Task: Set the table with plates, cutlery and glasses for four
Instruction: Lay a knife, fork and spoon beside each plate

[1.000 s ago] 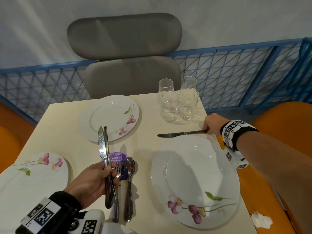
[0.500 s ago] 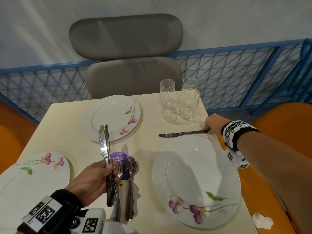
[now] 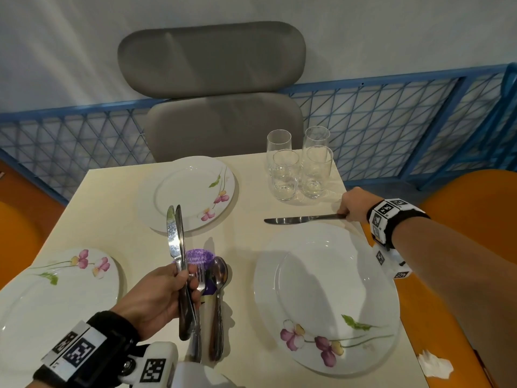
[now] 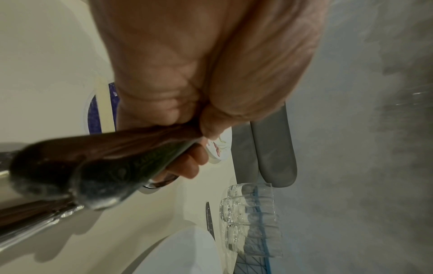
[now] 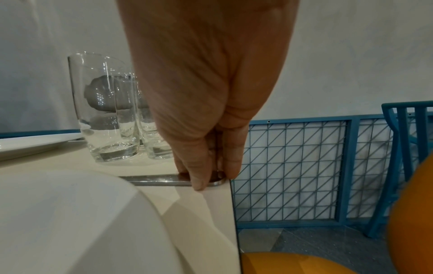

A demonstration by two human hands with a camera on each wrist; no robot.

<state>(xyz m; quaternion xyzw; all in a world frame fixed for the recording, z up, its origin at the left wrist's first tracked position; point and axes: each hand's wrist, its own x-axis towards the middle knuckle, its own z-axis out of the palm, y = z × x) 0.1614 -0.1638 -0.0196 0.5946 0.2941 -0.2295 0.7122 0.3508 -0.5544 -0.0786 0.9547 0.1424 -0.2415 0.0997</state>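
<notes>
My right hand (image 3: 348, 210) (image 5: 206, 178) pinches the handle end of a table knife (image 3: 300, 219) (image 5: 164, 180) that lies flat on the table, just beyond the right flowered plate (image 3: 327, 301), near the table's right edge. My left hand (image 3: 179, 287) (image 4: 199, 140) grips a bundle of knives (image 3: 174, 242) (image 4: 98, 166) upright above the table's middle. A fork and a spoon (image 3: 219, 278) lie on the table beside that hand. Two more flowered plates sit at the far side (image 3: 187, 191) and at the near left (image 3: 56, 298). Several glasses (image 3: 299, 166) (image 5: 105, 111) stand clustered at the far right corner.
A purple round sticker (image 3: 200, 257) marks the cream table (image 3: 117, 219) under the cutlery. A grey chair (image 3: 212, 88) stands at the far side, orange seats (image 3: 470, 219) at left and right. A blue mesh fence (image 3: 391, 130) runs behind. A white smear (image 3: 435, 365) lies on the right seat.
Almost nothing differs: both hands and the knife stay in the same places, and only the head view has shifted slightly.
</notes>
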